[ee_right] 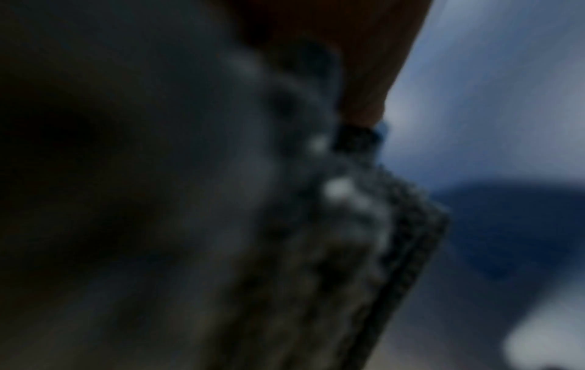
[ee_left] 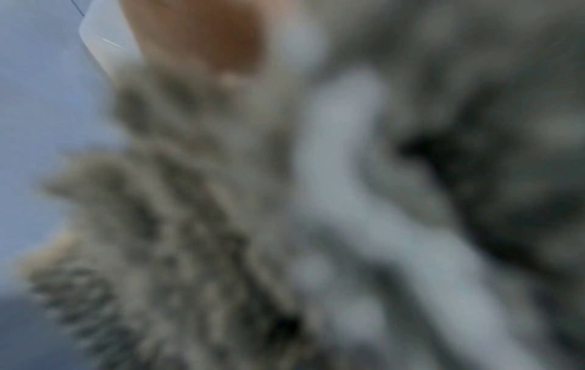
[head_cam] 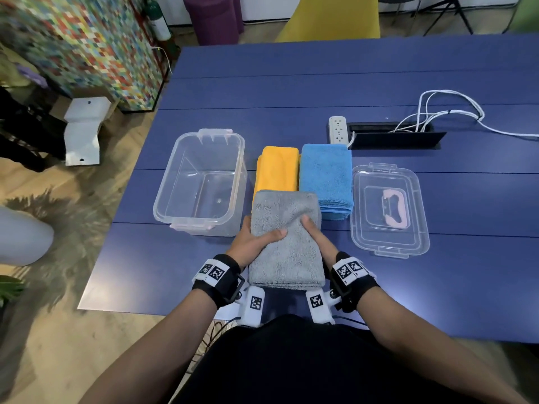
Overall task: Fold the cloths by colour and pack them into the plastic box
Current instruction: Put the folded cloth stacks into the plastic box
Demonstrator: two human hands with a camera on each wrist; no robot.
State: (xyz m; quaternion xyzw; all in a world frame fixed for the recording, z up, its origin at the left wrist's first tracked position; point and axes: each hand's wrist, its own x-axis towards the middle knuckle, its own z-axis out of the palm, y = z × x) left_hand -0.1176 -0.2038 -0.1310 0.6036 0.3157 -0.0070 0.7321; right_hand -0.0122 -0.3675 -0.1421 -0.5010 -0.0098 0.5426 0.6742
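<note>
A folded grey cloth [head_cam: 287, 252] is held over the near part of the blue table [head_cam: 320, 91]. My left hand [head_cam: 256, 243] grips its left edge, thumb on top and fingers underneath. My right hand [head_cam: 316, 237] grips its right edge the same way. Behind it lie a folded orange cloth [head_cam: 277, 170] and a folded blue cloth [head_cam: 325, 176], side by side. The clear plastic box [head_cam: 204, 182] stands without contents to the left of the orange cloth. Both wrist views are blurred, filled with grey cloth [ee_left: 221, 225] [ee_right: 285, 250].
The box's clear lid [head_cam: 389, 211] with a pink handle lies to the right of the blue cloth. A white power strip [head_cam: 338, 129], a black cable slot [head_cam: 393, 135] and white cables [head_cam: 452, 109] sit at the back right. Chairs stand beyond the far edge.
</note>
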